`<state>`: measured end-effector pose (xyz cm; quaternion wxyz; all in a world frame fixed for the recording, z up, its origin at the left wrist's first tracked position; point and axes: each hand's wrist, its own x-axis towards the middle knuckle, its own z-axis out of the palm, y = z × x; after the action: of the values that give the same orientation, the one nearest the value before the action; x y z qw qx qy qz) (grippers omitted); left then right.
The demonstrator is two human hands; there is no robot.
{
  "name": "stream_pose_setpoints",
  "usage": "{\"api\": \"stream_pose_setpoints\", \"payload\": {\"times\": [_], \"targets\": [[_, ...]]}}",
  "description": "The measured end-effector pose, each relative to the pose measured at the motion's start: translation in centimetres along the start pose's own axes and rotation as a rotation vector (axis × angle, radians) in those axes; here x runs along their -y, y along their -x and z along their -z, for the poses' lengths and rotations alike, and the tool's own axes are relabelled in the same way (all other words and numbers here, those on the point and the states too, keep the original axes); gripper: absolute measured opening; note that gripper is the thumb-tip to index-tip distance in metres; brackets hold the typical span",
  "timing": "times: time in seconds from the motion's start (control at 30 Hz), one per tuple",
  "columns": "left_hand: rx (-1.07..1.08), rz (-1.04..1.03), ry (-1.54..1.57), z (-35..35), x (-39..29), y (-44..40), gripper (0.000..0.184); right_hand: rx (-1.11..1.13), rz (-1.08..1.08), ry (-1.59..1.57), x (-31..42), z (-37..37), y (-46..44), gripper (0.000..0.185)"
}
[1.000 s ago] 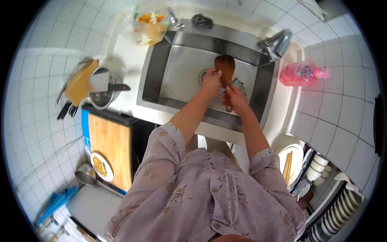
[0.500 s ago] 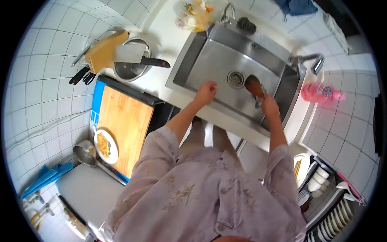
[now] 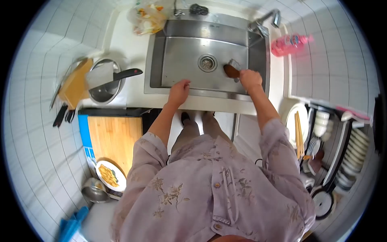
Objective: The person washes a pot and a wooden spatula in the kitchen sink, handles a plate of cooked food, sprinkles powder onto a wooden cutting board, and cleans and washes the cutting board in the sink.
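Note:
My right hand (image 3: 250, 80) is closed around the handle of a brown wooden spoon (image 3: 231, 71). The spoon's rounded head points left, over the sink (image 3: 181, 56), to the right of the drain (image 3: 207, 63). Beside the head is a shiny pale patch that I cannot make out. At the sink's front rim, left of centre, my left hand (image 3: 178, 93) has its fingers curled in, and nothing shows in them.
A cleaver (image 3: 117, 76) lies across a metal pot (image 3: 105, 93) beside a knife block (image 3: 75, 82). On the left, a plate of food (image 3: 117, 186) rests by a cutting board (image 3: 115, 137). A pink bottle (image 3: 288, 45) stands right of the faucet (image 3: 262, 22); chopsticks (image 3: 298, 133) lie nearer.
The whole view has turned, bringing the sink square and further up. My right hand keeps hold of the wooden spoon, whose head now points more sideways. The left hand stays curled by the rim.

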<state>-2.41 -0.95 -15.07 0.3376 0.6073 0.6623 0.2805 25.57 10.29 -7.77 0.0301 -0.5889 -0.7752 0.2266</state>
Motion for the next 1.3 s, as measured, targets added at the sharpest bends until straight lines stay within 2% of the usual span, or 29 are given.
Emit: {"api": "stream_pose_setpoints", "payload": {"times": [0.03, 0.07, 0.23, 0.3, 0.33, 0.4, 0.47, 0.53, 0.6, 0.7, 0.73, 0.8, 0.83, 0.87, 0.93, 1.0, 1.03, 1.1, 1.17, 1.27, 1.3], "targets": [[0.007, 0.018, 0.072, 0.0, 0.0, 0.1, 0.022, -0.054, 0.031, -0.086, -1.6, -1.6, 0.1, 0.024], [-0.003, 0.037, 0.142, -0.1, 0.0, -0.3, 0.022, -0.073, 0.023, -0.077, -1.1, 0.1, -0.4, 0.024], [0.009, -0.049, 0.190, -0.2, 0.2, 0.0, 0.022, -0.079, 0.095, -0.378, 7.9, 14.2, 5.6, 0.025], [0.026, -0.046, 0.114, -0.3, 0.3, -0.2, 0.021, -0.015, 0.088, -0.812, 10.1, 17.5, 7.9, 0.025], [0.041, -0.065, 0.116, -0.5, 0.6, -0.5, 0.021, -0.037, 0.076, -0.810, 9.3, 17.0, 7.7, 0.025], [0.029, -0.052, 0.138, -1.1, 1.4, -0.4, 0.020, 0.423, 0.191, -1.354, 5.6, 13.1, 5.9, 0.030], [0.067, -0.050, 0.105, -1.1, 0.9, 0.1, 0.020, -0.033, -0.103, 0.135, 2.7, 3.8, 3.3, 0.026], [0.074, -0.060, 0.074, -0.7, 0.6, -0.7, 0.020, -0.089, -0.212, -0.140, 0.3, -0.5, 3.9, 0.026], [0.080, 0.004, 0.148, -0.6, 0.7, -0.6, 0.022, -0.123, -0.133, -0.151, 1.8, 3.5, 3.9, 0.026], [0.109, -0.006, 0.152, -0.4, 0.6, -0.4, 0.022, -0.231, 0.066, -0.302, 5.8, 10.5, 6.1, 0.026], [0.110, -0.004, 0.150, -0.3, 0.5, -0.3, 0.022, -0.230, 0.066, -0.304, 7.5, 12.7, 7.0, 0.026], [0.096, -0.027, 0.171, -0.2, 0.4, -0.6, 0.022, -0.139, 0.122, -0.821, 9.9, 15.9, 8.4, 0.025], [0.095, -0.033, 0.174, -0.3, 0.5, -0.9, 0.022, -0.077, 0.195, -0.979, 9.9, 15.8, 8.5, 0.024], [0.092, -0.034, 0.162, -0.6, 0.8, -1.0, 0.022, -0.078, 0.197, -0.975, 8.6, 14.5, 7.1, 0.024], [0.106, -0.026, 0.147, -0.8, 1.1, -0.2, 0.022, 0.219, -0.091, -0.948, 4.5, 7.9, 4.1, 0.023], [0.120, 0.022, 0.195, -0.5, 0.9, -0.8, 0.022, -0.098, -0.207, 0.119, 2.4, 2.2, 4.8, 0.024], [0.103, 0.018, 0.201, -0.8, 1.0, -1.4, 0.022, -0.105, -0.193, 0.127, 2.6, 2.8, 4.6, 0.024], [0.042, -0.106, 0.163, -1.0, 1.9, -0.9, 0.022, -0.206, -0.224, -0.025, 4.3, 4.2, 5.6, 0.028], [0.073, -0.081, 0.189, -0.9, 1.7, -0.5, 0.022, -0.242, -0.048, -0.258, 5.5, 8.3, 5.9, 0.027], [0.064, -0.022, 0.245, -0.7, 1.4, -0.6, 0.023, -0.182, 0.058, -0.796, 9.2, 15.4, 8.1, 0.034], [0.063, 0.003, 0.275, -0.8, 1.2, -0.6, 0.024, -0.162, 0.145, -0.931, 9.4, 15.9, 8.5, 0.031]]}}
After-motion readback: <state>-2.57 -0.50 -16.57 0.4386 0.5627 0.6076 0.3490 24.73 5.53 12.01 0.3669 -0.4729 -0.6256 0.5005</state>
